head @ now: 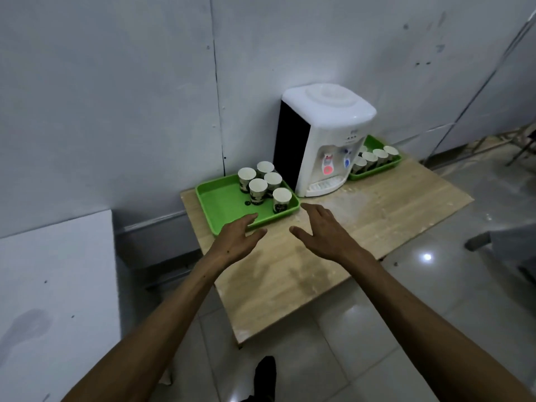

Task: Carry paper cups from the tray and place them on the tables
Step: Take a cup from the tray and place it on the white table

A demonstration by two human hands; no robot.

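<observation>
A green tray [220, 205] sits at the back left of a wooden table [307, 265], holding several white paper cups [258, 190] upright in its right half. My left hand [239, 232] hovers over the tray's front edge with fingers straight, holding nothing. My right hand [320, 232] reaches out over the table just right of the tray, fingers spread and empty. A second green tray [377, 169] with several more paper cups [380, 155] lies at the back right, partly hidden behind the dispenser.
A white and black water dispenser [322, 146] stands between the two trays against the grey wall. A white surface [55, 285] lies to the left. Tiled floor surrounds the table, and a dark shoe [265, 375] shows below.
</observation>
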